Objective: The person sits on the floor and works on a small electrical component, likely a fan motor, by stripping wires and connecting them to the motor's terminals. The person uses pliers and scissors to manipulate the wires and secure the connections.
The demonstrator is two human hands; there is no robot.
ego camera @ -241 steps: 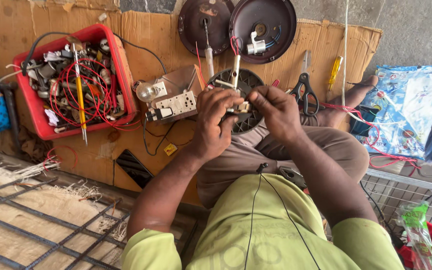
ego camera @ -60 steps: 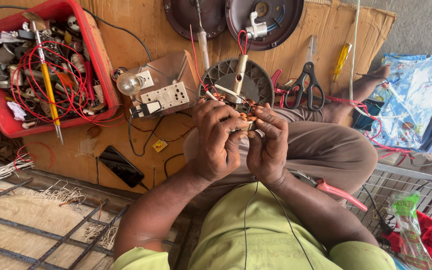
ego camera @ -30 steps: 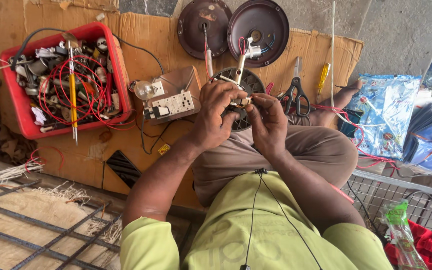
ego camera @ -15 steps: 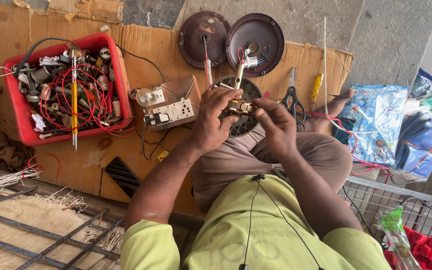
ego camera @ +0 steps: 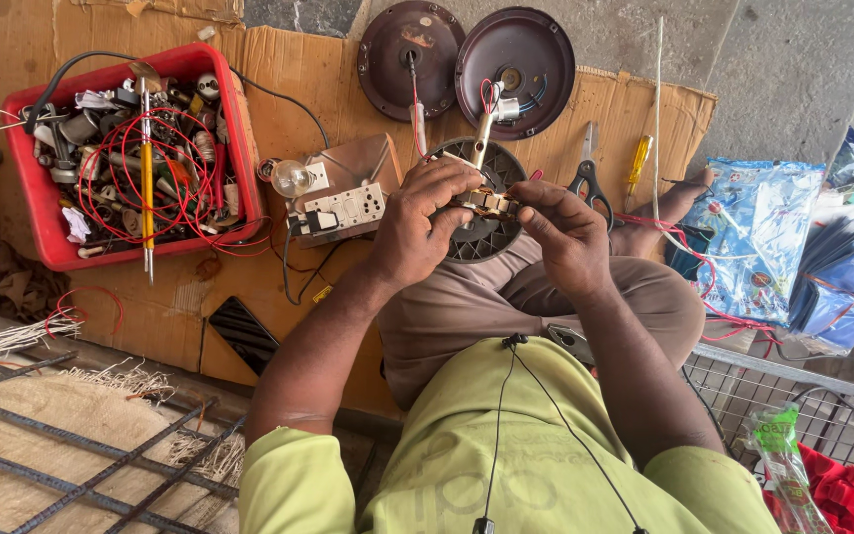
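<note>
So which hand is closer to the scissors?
The right hand. It sits just below and left of the scissors; the left hand is farther away, on the other side of the small part both hold.

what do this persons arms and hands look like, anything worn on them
Both arms are bare from the short sleeves of a light yellow-green shirt down. The left hand and right hand wear no gloves, and no watch, ring or band shows. A thin black cable runs down the shirt front.
</note>
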